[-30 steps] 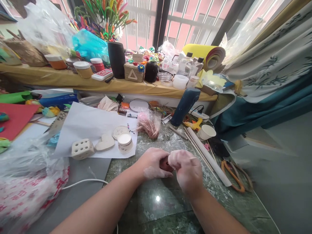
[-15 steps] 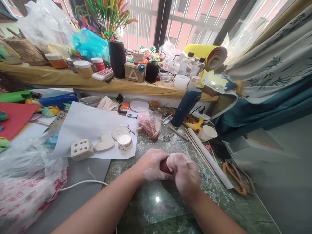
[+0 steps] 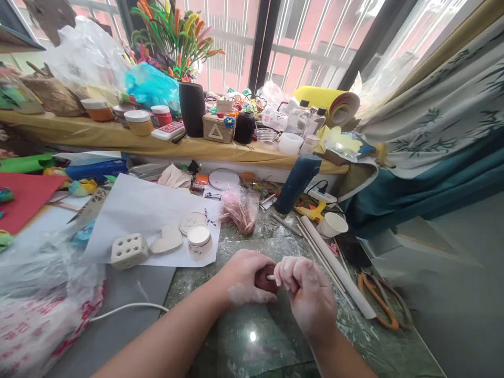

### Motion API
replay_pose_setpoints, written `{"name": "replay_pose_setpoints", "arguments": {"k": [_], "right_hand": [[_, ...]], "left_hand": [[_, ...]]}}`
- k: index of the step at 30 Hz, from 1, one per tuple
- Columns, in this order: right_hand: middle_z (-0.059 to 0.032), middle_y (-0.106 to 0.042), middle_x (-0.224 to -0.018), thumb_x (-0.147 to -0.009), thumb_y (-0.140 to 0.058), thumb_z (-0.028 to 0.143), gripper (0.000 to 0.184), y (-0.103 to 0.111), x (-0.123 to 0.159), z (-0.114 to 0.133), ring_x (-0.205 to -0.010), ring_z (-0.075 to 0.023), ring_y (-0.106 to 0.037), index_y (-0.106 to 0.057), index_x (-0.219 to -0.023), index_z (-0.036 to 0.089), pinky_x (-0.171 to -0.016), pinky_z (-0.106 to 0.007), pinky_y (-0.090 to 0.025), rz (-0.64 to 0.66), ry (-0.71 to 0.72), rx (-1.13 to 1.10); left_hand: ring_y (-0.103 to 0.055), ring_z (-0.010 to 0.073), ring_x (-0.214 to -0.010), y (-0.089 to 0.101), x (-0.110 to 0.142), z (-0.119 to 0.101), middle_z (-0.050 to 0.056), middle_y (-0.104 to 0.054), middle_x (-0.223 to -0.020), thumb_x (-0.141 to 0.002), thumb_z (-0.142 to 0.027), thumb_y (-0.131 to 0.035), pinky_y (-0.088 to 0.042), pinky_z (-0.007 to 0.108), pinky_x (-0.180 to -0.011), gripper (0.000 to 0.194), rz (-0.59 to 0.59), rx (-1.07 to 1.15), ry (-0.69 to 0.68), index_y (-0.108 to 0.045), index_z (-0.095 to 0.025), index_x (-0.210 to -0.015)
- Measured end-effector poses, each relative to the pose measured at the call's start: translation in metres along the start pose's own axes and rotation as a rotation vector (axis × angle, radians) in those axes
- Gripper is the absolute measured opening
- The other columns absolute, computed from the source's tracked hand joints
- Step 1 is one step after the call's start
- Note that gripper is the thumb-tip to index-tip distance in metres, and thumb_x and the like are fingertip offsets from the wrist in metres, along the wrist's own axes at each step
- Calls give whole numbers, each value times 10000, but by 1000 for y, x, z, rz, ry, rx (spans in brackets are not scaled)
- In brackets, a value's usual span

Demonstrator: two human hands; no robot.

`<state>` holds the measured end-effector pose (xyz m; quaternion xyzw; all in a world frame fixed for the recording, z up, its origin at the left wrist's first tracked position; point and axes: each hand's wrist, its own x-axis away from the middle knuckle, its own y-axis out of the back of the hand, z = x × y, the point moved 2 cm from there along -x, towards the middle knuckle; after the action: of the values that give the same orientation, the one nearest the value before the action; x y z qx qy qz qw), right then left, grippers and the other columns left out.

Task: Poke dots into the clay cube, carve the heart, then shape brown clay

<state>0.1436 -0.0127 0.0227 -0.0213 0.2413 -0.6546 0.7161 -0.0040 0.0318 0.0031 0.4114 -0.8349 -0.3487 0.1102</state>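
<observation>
My left hand [image 3: 244, 274] is wrapped round a reddish-brown lump of clay [image 3: 263, 280], held just above the glass-topped table. White powder covers the fingers and the thumb side. In my right hand [image 3: 310, 295] is a thin pale stick [image 3: 271, 277], gripped in curled fingers, with its near end hidden in the fist. The stick's short visible end points left and meets the clay; whether it goes into the lump I cannot tell. Beyond the hands lies a clear plastic bag [image 3: 243, 212] with reddish-brown clay inside.
On white paper [image 3: 134, 205] to the left stand a clay dice [image 3: 129, 250], a clay heart [image 3: 167, 240] and a small white jar [image 3: 199, 242]. At right are a white roller [image 3: 342, 270], thin sticks, orange-handled scissors [image 3: 374, 296], a paper cup [image 3: 333, 225] and a blue bottle [image 3: 297, 184].
My right hand has drawn back slightly to the right, so the pale stick's end now shows against the clay. The left hand keeps its hold. The view has tilted up a little.
</observation>
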Motion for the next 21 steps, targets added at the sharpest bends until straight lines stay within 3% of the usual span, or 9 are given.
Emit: {"name": "replay_pose_setpoints", "arguments": {"k": [3,9,12,16,21], "right_hand": [[17,-453,-643,-1075,-444,422,426,1,0,4,-653,-173,-482,-494,-702,224,-663,-344,-392,29,0,-17],[46,-316,-584,-1041,-520,472,535,-12,-9,5,-557,-127,-320,-400,-588,213,-548,-308,-252,78,4,63],[44,-338,-547,-1045,-492,505,560,-18,-19,11,-518,-122,-322,-410,-571,218,-525,-308,-260,43,-19,36],[49,-338,-515,-1016,-527,559,590,-16,-20,1,-498,-115,-302,-412,-546,220,-501,-304,-251,31,-132,97],[46,-316,-521,-1042,-479,522,590,-12,-9,-8,-505,-117,-301,-374,-543,226,-521,-314,-252,73,-78,148]], "left_hand": [[-588,198,-801,1,0,-1,-16,-678,-855,-619,-436,-917,-391,291,-757,458,7,-6,7,-728,-232,-982],[-517,163,-689,-4,-1,4,-25,-577,-714,-709,-435,-835,-369,277,-686,314,-23,-7,-31,-640,-195,-758],[-516,163,-696,-6,-1,6,-21,-587,-729,-703,-433,-839,-372,272,-683,318,-41,17,-52,-637,-195,-759],[-491,148,-652,-7,-1,8,-28,-567,-694,-678,-396,-857,-365,269,-662,323,-53,36,-63,-609,-193,-719],[-511,154,-669,-9,-1,10,-24,-583,-705,-695,-420,-847,-371,272,-670,322,-73,69,-80,-618,-196,-731]]}}
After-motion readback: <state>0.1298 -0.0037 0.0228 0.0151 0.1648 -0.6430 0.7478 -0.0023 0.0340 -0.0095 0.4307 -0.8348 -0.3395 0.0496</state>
